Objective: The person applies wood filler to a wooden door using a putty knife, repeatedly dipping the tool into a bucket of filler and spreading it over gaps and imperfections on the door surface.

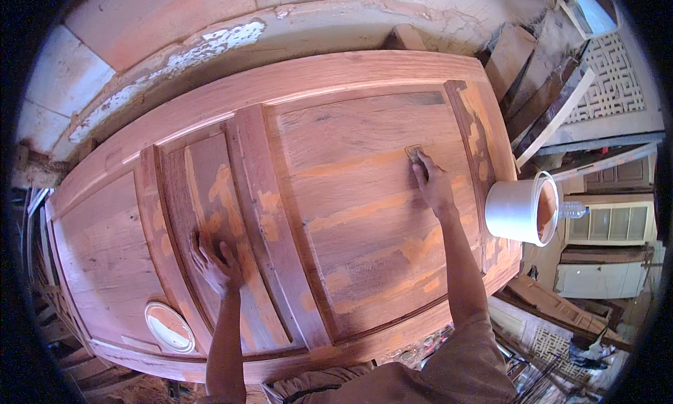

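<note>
A large reddish-brown wooden panel door (371,264) lies flat in front of me, with orange filler patches smeared over its panels and rails. My right hand (431,183) is on the wide right-hand panel, its fingers closed on a small flat tan piece (413,150) pressed to the wood. Whether that piece is sandpaper or a scraper I cannot tell. Farther left, my left hand (216,262) lies with fingers spread on the narrow middle panel and holds nothing.
A white bucket (515,209) with orange filler inside stands at the door's right end, beside a clear plastic bottle (573,210). A round lid (169,327) smeared with filler lies at the near left. Behind the door runs a wall (161,25); planks (533,88) lean at the far right.
</note>
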{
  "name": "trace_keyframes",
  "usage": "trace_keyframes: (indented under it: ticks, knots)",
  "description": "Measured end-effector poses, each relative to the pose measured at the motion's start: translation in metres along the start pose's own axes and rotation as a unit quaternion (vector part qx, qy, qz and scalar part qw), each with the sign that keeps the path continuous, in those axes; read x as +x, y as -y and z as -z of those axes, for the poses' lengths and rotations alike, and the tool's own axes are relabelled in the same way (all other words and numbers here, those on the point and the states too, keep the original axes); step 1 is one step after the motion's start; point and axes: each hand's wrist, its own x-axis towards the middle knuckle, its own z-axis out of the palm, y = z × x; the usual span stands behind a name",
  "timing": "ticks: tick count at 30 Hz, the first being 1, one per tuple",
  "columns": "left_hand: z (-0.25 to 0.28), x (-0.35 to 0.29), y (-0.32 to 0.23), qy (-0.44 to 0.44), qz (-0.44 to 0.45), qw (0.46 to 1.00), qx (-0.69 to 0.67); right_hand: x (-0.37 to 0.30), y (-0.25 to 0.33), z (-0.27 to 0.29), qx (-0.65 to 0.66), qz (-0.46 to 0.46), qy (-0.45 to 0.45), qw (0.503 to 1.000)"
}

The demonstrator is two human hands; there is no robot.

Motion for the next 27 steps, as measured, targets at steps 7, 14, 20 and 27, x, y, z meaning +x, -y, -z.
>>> trace_keyframes:
  ticks: [7,14,20,27]
  knots:
    - [0.009,-0.002,-0.004,-0.007,0.008,1.000,-0.024,-0.001,-0.003,0.023,-0.036,0.033,0.054,0.997]
    - [0.008,0.003,-0.013,0.000,-0.004,0.999,-0.040,0.005,-0.041,-0.002,-0.082,0.009,-0.040,0.996]
    - [0.013,-0.001,-0.009,0.001,0.006,1.000,-0.030,0.000,-0.032,0.023,-0.037,0.038,0.029,0.998]
    - [0.007,0.002,-0.011,-0.014,-0.019,0.998,-0.056,0.009,-0.046,0.011,-0.077,-0.015,-0.035,0.996]
